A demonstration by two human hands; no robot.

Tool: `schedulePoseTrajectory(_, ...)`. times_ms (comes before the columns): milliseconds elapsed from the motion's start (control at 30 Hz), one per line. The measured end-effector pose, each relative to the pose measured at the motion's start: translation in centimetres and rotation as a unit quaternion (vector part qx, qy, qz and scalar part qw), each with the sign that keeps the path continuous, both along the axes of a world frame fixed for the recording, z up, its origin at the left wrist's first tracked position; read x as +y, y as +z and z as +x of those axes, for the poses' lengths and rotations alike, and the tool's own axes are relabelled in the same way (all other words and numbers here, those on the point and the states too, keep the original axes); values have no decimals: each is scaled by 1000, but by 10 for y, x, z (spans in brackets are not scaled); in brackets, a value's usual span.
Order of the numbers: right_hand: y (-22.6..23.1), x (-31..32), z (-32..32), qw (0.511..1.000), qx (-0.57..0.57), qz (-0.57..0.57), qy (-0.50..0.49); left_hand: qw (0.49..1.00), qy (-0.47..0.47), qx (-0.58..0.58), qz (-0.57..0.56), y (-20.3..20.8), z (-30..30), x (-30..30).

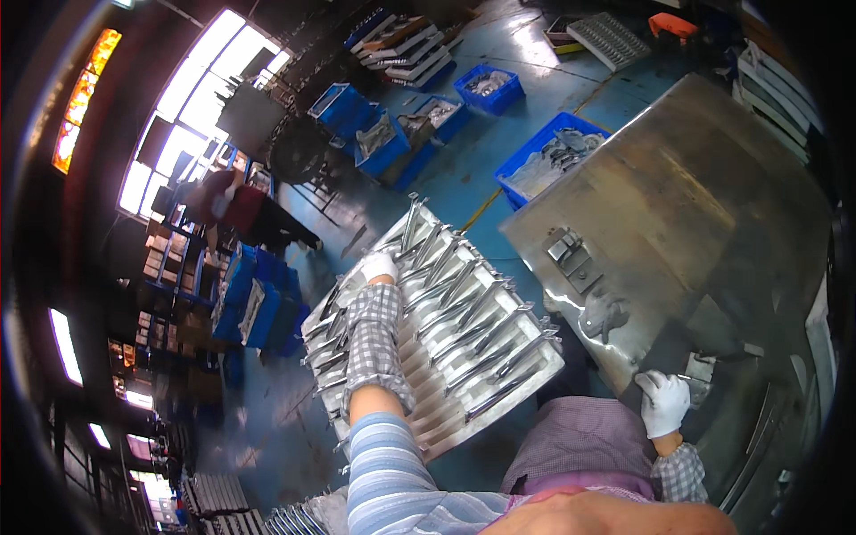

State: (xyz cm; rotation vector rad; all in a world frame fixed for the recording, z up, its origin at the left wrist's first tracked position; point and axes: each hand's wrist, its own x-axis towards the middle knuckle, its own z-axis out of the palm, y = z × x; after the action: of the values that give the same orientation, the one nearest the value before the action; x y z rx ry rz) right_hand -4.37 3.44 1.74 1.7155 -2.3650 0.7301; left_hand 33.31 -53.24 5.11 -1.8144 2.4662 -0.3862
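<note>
My left hand (379, 267), in a white glove, reaches over a pale ribbed tray (428, 379). It is at the tray's far left part, among slender shiny metal parts (477, 334) lying in rows in the grooves. Its fingertips are too indistinct to show whether they grip one of those parts. At the right, my white-gloved right hand (664, 403) lies at the near side of a metal-topped table (660, 205). Its fingers are curled and close together; what they hold, if anything, is hidden. A small metal block (700, 367) sits beside that hand.
Another metal fixture (569, 257) and a grey rag-like piece (604, 314) lie on the table. Beyond it stand blue bins (508, 169) with metal parts and wrapping. More blue crates (259, 294) and a person in dark red (239, 209) are at the left. Stacked trays (406, 53) stand far back.
</note>
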Motion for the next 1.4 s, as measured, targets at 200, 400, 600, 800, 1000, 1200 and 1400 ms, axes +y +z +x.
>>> schedulePoseTrajectory(200, -1, 12, 0, 999, -13, -35, 24, 981, -19, -89, -172, 64, 6, 34)
schedulePoseTrajectory(400, -10, 20, -3, 995, -65, -64, 32, 954, -175, 238, -51, 119, 7, 162)
schedulePoseTrajectory(600, 39, 15, 30, 498, -839, -121, 183, 567, -4, 459, 684, 69, -142, 426)
schedulePoseTrajectory(800, 38, 89, -50, 815, -566, -104, 71, 416, 9, 554, 721, -71, -217, 550)
schedulePoseTrajectory(1000, 31, 87, -75, 900, -390, -111, -162, 617, -43, 491, 614, -55, -243, 559)
schedulePoseTrajectory(1200, 46, 73, -70, 911, -368, -120, -141, 741, -154, 507, 413, -54, -282, 525)
schedulePoseTrajectory(1400, 44, 68, -75, 920, -370, -78, -105, 762, -227, 524, 306, -41, -326, 534)
